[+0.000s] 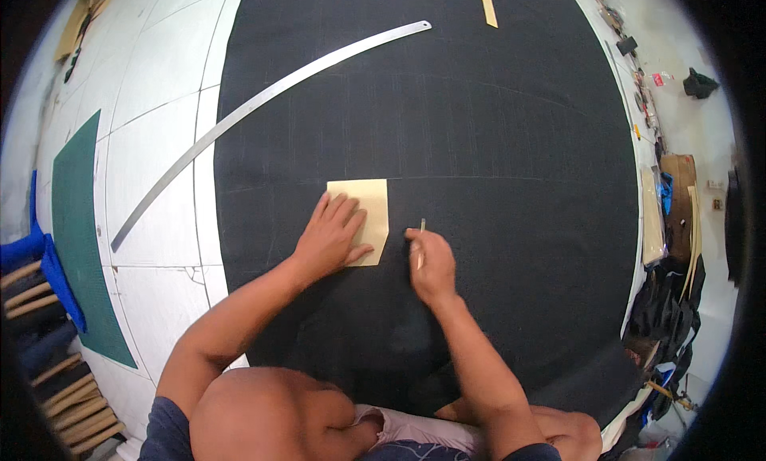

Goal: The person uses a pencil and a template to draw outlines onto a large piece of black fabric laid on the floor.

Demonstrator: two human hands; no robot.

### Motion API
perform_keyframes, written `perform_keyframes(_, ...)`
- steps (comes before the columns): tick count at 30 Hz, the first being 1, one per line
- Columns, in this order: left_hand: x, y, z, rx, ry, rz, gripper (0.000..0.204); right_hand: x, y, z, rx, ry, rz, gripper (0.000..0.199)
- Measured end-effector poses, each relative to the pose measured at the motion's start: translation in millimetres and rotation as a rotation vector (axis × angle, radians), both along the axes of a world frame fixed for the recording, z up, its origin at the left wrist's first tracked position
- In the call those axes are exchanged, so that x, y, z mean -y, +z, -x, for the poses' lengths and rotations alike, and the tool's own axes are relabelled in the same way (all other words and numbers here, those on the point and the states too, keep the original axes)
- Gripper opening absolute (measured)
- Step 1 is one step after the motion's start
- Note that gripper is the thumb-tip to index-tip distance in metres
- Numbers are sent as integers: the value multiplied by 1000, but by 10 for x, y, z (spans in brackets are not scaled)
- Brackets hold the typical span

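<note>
My left hand (333,233) lies spread and flat on a pale yellow card pattern piece (371,213) with one slanted lower right corner. The piece rests on a large sheet of black fabric (511,126). To the right of the card and apart from it, my right hand (433,268) is closed around a slim, pale pen-like stick (422,225). One end of the stick pokes up past the fingers; the rest is mostly hidden by the hand. Faint light lines run across the fabric, one of them along the card's top edge.
A long metal ruler (271,90) lies across the fabric's left edge onto white floor tiles (159,174). Two small yellow strips (488,6) lie at the far end. A green cutting mat (84,253) and rolls (76,405) are at left; clutter, including a brown board (680,205), lines the right.
</note>
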State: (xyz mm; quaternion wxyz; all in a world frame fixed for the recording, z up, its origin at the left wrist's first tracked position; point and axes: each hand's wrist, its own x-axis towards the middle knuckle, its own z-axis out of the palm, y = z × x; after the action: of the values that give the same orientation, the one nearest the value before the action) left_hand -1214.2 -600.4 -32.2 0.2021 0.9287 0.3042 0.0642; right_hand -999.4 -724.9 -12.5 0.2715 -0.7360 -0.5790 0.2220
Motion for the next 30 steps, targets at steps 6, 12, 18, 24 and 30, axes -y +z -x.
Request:
perform_keyframes(6,286,-52,-168,104,-48,13,58,201,-247,251,289,193,2,33)
perform_keyframes(12,-363,-15,-208,437,288,-36,29,292,-189,-216,404,61,103,33)
perform_keyframes(18,-544,-86,-50,351,442,-58,20,291,-170,-380,336,75,159,31)
perform_keyframes(24,-261,-153,-307,313,232,-40,31,291,-248,-285,363,58,115,34)
perform_keyframes(30,-148,-149,-538,270,148,-45,44,296,-267,-295,390,78,145,38)
